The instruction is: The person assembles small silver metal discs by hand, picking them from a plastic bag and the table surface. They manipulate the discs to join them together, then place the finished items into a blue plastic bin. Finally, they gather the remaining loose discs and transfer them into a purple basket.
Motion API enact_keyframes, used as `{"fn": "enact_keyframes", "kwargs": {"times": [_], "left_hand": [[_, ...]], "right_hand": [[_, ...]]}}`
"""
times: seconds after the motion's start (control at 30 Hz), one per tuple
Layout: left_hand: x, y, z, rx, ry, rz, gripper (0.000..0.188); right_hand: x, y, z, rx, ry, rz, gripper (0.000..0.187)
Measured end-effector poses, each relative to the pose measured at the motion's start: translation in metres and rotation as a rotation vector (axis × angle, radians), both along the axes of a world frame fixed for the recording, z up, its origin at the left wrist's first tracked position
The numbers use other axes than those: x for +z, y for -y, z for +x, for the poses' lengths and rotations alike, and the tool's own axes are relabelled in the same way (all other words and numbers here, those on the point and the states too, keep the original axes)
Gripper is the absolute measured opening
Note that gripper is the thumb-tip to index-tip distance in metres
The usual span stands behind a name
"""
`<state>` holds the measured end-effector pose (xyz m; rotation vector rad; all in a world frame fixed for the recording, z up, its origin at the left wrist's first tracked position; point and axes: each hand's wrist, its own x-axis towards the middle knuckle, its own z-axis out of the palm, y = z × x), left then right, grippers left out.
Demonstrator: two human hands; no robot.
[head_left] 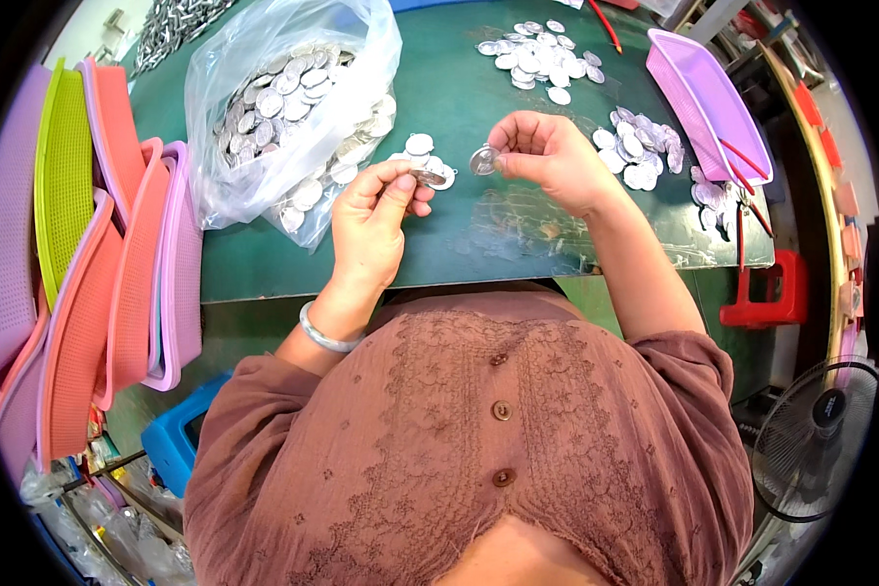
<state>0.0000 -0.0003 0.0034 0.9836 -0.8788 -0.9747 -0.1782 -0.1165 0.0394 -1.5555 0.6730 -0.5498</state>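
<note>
My left hand [376, 220] pinches a silver disc [428, 178], seen nearly edge-on, between thumb and fingers. To its right, my right hand [547, 156] grips another round silver disc [483, 160] at its edge, its face partly showing. The two discs are apart. Just beyond my left hand lies a small cluster of silver discs [419, 145] on the green table. A clear plastic bag [361, 39], open and full of the same discs [288, 93], stands beyond my left hand. Right of my right hand is a loose heap of discs [639, 146].
More discs [542, 59] lie at the table's [439, 88] far side. A purple basket [693, 98] and red-handled pliers [747, 176] are at the right. Stacked coloured baskets [132, 283] crowd the left edge. A red stool [767, 293] and a fan [811, 439] stand on the right.
</note>
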Motion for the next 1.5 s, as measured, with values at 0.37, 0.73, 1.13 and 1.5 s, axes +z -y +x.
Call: {"fn": "enact_keyframes", "kwargs": {"times": [0.37, 0.73, 1.13, 1.5], "left_hand": [[0.002, 0.002, -0.016, -0.03, 0.048, -0.059, 0.012], [0.002, 0.005, -0.023, -0.253, -0.314, 0.048, 0.011], [0.007, 0.006, -0.026, -0.305, -0.424, 0.187, 0.011], [0.017, 0.008, -0.033, -0.383, -0.365, 0.33, 0.017]], "right_hand": [[-0.003, -0.015, -0.018, -0.069, 0.116, 0.165, 0.015], [-0.004, -0.023, -0.032, -0.099, 0.199, 0.194, 0.014], [-0.005, -0.027, -0.039, -0.121, 0.256, 0.247, 0.012], [-0.002, -0.032, -0.035, -0.151, 0.25, 0.251, 0.014]]}}
